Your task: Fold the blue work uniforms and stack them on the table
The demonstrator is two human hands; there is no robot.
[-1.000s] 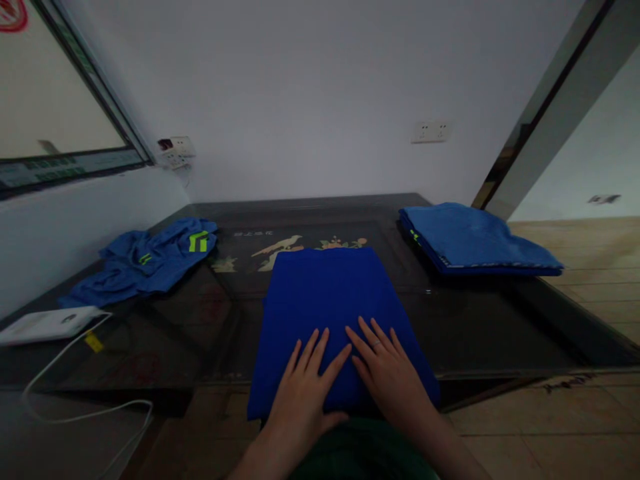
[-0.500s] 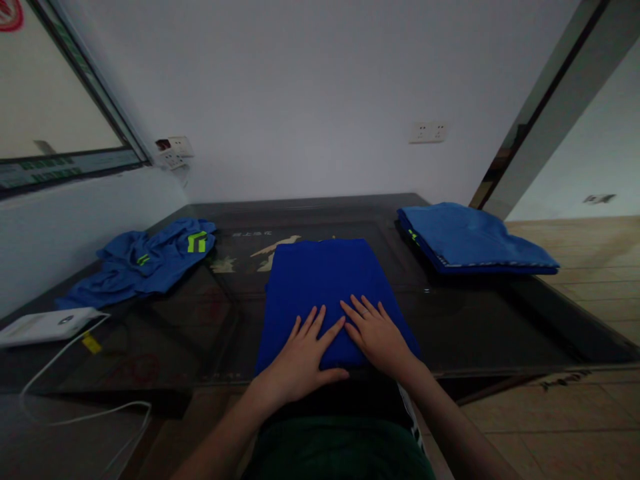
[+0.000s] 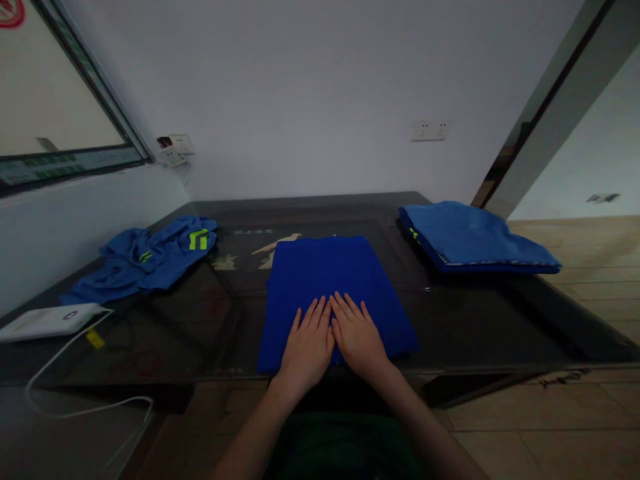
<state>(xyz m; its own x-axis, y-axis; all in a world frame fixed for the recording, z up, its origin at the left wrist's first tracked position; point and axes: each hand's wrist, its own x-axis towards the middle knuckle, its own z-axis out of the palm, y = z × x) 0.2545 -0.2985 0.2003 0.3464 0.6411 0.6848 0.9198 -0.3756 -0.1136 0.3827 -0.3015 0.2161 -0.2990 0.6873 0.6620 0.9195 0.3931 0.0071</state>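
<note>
A dark blue cloth (image 3: 325,267), folded into a flat rectangle, lies at the near edge of the dark glossy table (image 3: 480,320). Both hands rest palm down on its lower half. My left hand (image 3: 309,340) lies flat with its fingers stretched forward. Beside it my right hand (image 3: 357,333), with a ring on one finger, is also flat. The hands almost meet at the index fingers and thumbs. Neither holds anything.
A stack of folded blue clothes (image 3: 470,237) sits at the table's back right. On the left lies a crumpled blue garment (image 3: 155,257) with yellow-green stripes, near a white device (image 3: 50,321) with a white cable (image 3: 85,415). Wall sockets (image 3: 430,131) are behind the table.
My hands have moved inward on the blue cloth and now lie side by side. The fingers of my left hand are less spread than before.
</note>
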